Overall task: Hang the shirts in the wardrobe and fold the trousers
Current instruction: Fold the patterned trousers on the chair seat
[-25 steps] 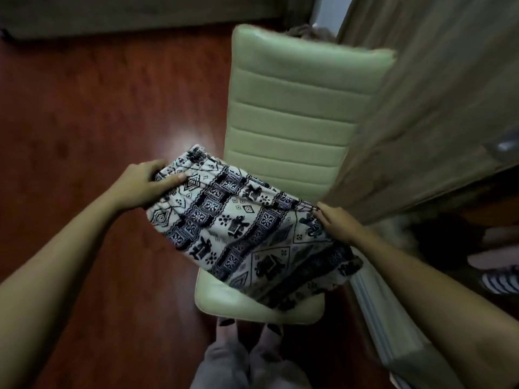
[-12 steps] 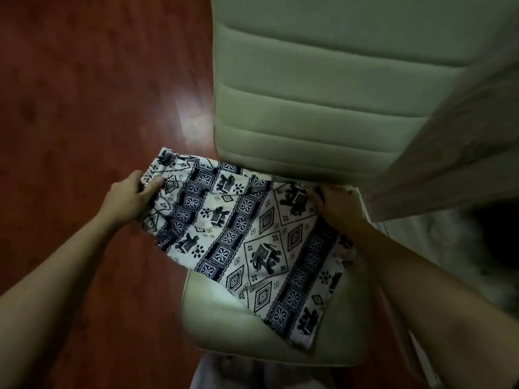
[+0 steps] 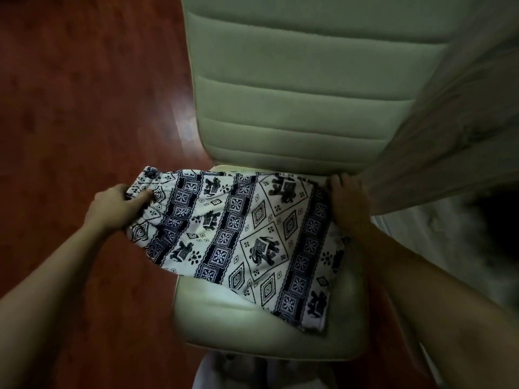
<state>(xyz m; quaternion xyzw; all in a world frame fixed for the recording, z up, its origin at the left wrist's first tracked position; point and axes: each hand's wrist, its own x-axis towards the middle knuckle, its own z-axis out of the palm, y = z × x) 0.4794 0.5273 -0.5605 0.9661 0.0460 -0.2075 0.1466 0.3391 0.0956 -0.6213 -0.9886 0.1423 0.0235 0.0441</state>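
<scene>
Trousers (image 3: 247, 237): patterned white and dark, folded, lying across the chair (image 3: 295, 108) seat, left end overhanging the floor (image 3: 84, 108).
Left hand (image 3: 112, 210): fingers curled, pinching the trousers' left end.
Right hand (image 3: 348, 203): gripping the trousers' right edge.

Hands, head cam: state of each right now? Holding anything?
left hand: closed, grips the left end of the patterned trousers.
right hand: closed, fingers curled over the trousers' right edge.
</scene>
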